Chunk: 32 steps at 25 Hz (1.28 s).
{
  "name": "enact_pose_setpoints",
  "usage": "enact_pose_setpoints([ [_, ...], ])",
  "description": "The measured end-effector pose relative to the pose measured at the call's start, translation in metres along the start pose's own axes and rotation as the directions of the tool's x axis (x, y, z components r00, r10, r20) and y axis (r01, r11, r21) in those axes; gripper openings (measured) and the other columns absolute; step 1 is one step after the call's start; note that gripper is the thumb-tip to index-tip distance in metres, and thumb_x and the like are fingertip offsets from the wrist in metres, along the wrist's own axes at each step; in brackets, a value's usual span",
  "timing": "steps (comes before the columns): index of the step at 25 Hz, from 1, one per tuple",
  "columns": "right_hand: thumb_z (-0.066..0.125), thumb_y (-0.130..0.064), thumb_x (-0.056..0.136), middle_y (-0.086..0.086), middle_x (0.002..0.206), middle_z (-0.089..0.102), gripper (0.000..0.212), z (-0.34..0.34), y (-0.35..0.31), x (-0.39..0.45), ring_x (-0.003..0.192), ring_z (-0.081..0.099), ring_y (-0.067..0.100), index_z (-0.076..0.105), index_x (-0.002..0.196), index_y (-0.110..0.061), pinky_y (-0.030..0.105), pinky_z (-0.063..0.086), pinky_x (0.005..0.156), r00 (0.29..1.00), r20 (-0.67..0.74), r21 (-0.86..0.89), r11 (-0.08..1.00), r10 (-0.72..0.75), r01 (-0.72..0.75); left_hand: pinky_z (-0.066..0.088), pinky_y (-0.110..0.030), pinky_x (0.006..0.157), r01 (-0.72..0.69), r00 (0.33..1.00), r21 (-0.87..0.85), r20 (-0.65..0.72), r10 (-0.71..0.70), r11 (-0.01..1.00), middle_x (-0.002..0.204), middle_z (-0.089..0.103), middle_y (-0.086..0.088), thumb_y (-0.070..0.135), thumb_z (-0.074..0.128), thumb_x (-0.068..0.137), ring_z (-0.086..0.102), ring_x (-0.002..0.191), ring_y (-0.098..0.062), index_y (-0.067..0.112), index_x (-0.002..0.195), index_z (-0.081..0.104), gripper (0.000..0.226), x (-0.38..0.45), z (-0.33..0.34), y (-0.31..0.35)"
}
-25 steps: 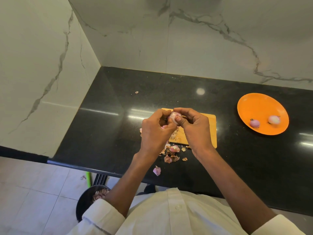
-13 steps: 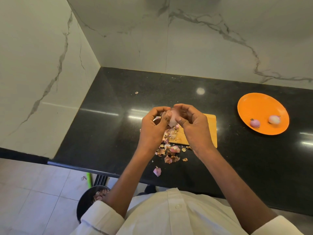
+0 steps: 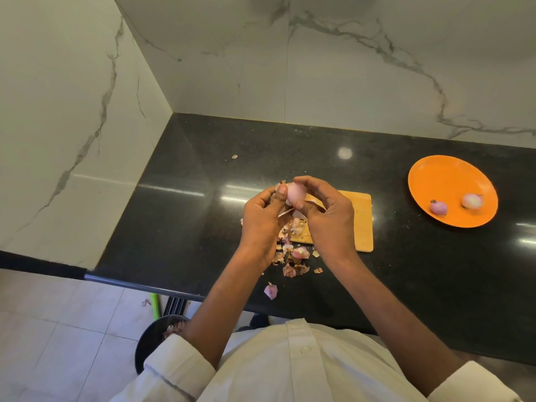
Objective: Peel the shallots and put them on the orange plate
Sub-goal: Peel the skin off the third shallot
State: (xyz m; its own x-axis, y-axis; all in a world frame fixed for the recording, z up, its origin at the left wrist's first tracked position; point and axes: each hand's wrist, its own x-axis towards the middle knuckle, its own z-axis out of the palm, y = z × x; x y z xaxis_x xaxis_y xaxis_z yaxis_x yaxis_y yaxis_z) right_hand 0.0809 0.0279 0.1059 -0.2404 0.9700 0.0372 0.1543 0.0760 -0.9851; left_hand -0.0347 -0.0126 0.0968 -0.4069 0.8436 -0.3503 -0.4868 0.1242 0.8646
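A pale pink shallot [image 3: 295,192] is held above the left end of the wooden cutting board [image 3: 359,221]. My right hand [image 3: 327,219] pinches it between thumb and fingers. My left hand [image 3: 261,219] grips its left side, the thumb against it, with a strip of loose skin [image 3: 285,212] hanging below. The orange plate [image 3: 446,181] lies at the right on the black counter and carries two peeled shallots [image 3: 438,207] [image 3: 472,201].
Peel scraps [image 3: 293,256] lie heaped at the board's near left corner, and one pink piece [image 3: 271,291] sits by the counter edge. A dark bowl [image 3: 150,340] with peels stands on the floor below. Marble walls close the back and left.
Both hands have risen slightly with the shallot. More of its smooth pink surface now shows, and a strip of skin has come away on the left side.
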Motion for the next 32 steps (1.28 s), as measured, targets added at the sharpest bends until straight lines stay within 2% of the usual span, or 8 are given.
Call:
enact_pose_setpoints([
  [2,0.071,0.007,0.093,-0.014,0.12,0.074,0.044,-0.001,0.003,0.0,0.116,0.067,0.002,0.076,0.124,-0.025,0.02,0.059,0.091,1.0,0.011,-0.003,1.0,0.015,-0.015,0.064,-0.043,0.097,0.005,1.0,0.009,-0.016,-0.005,1.0,0.113,0.08,-0.016,0.016,0.059,0.11,0.078,0.11,-0.028,0.005,0.114,0.074,0.019,0.0,0.0,0.0],
  [5,0.072,-0.002,0.097,-0.013,0.119,0.075,0.036,0.0,0.004,-0.002,0.115,0.069,0.005,0.074,0.126,-0.023,0.028,0.06,0.096,0.996,0.033,0.089,0.992,0.086,-0.089,0.065,-0.048,0.093,-0.159,0.976,0.313,-0.092,0.196,0.936,0.104,0.079,-0.009,0.021,0.063,0.109,0.077,0.102,-0.025,0.011,0.11,0.074,0.015,0.002,-0.002,-0.004],
  [10,0.076,-0.011,0.095,0.0,0.111,0.079,0.025,-0.001,0.0,-0.001,0.107,0.075,0.015,0.077,0.119,-0.016,0.036,0.063,0.093,0.973,-0.022,0.307,0.928,0.231,-0.213,0.062,-0.03,0.085,-0.36,0.907,0.508,-0.006,0.421,0.783,0.102,0.074,-0.001,0.018,0.066,0.107,0.072,0.097,-0.014,0.013,0.11,0.071,0.008,-0.005,0.005,-0.005],
  [13,0.073,-0.003,0.095,-0.001,0.112,0.08,0.027,0.001,0.0,-0.002,0.11,0.075,0.014,0.079,0.118,-0.017,0.034,0.063,0.093,0.961,-0.052,0.353,0.905,0.27,-0.235,0.062,-0.029,0.085,-0.327,0.914,0.465,-0.066,0.4,0.823,0.101,0.075,-0.002,0.019,0.065,0.108,0.073,0.096,-0.013,0.011,0.111,0.071,0.01,-0.005,0.008,-0.008],
  [18,0.075,0.004,0.092,-0.001,0.114,0.079,0.032,-0.005,0.0,-0.002,0.108,0.075,0.01,0.078,0.119,-0.013,0.023,0.061,0.084,0.975,-0.049,0.326,0.926,0.216,-0.189,0.06,-0.061,0.1,-0.164,0.982,0.206,-0.059,0.18,0.965,0.112,0.078,-0.014,0.033,0.066,0.107,0.075,0.11,-0.037,0.012,0.117,0.072,0.024,0.001,0.004,-0.01],
  [24,0.074,0.007,0.092,-0.005,0.115,0.078,0.039,-0.004,0.004,-0.004,0.111,0.074,0.011,0.077,0.119,-0.022,0.027,0.062,0.091,0.993,-0.014,0.201,0.973,0.117,-0.112,0.06,-0.052,0.104,-0.008,0.999,0.032,-0.037,0.009,0.999,0.117,0.078,-0.021,0.017,0.073,0.101,0.073,0.118,-0.041,0.002,0.117,0.076,0.022,0.001,0.003,-0.005],
  [29,0.071,0.007,0.094,-0.005,0.12,0.077,0.039,-0.004,0.007,-0.003,0.115,0.072,0.009,0.075,0.126,-0.016,0.03,0.062,0.095,0.991,-0.023,0.215,0.969,0.131,-0.123,0.065,-0.046,0.094,-0.135,0.983,0.157,-0.105,0.152,0.978,0.107,0.081,-0.013,0.009,0.074,0.1,0.079,0.105,-0.031,0.005,0.113,0.079,0.015,0.003,0.005,-0.002],
  [32,0.074,0.0,0.095,-0.011,0.121,0.075,0.04,-0.005,0.008,-0.002,0.115,0.071,0.009,0.076,0.124,-0.026,0.035,0.063,0.095,0.991,-0.036,0.126,0.984,0.128,-0.122,0.065,-0.047,0.095,-0.12,0.985,0.113,-0.114,0.133,0.986,0.109,0.081,-0.011,0.009,0.073,0.1,0.078,0.107,-0.03,0.008,0.113,0.079,0.014,0.005,0.003,-0.003],
])
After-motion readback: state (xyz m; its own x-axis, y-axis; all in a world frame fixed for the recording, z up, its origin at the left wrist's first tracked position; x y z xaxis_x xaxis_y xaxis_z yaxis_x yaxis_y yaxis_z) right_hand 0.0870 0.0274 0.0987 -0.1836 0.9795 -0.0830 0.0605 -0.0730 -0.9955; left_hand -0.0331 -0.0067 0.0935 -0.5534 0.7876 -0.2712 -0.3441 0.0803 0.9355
